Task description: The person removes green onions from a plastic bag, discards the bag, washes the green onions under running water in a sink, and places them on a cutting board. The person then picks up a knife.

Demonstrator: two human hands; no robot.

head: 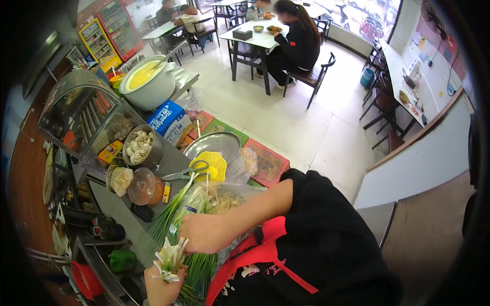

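Note:
My left hand (164, 285) is closed around a bunch of scallions (170, 260), whose white root ends stick up out of the fist. Just above and beside it, my right hand (201, 233) reaches across with curled fingers against the bunch; its fingertips are hidden, so its hold is unclear. Long green scallion leaves (199, 269) lie below and right of the hands. More scallions (168, 218) lie beyond, next to a clear plastic bag of vegetables (195, 202). Grey-handled scissors (187, 173) and a yellow mesh (214, 164) lie farther up the counter.
A metal pot of garlic (138, 147), a lidded plastic tub (142, 187), a yellow lighter (166, 192) and a round metal tray (218, 147) stand on the counter. Behind are a glass display case (88, 118) and a large white pot (149, 82). People sit at tables beyond.

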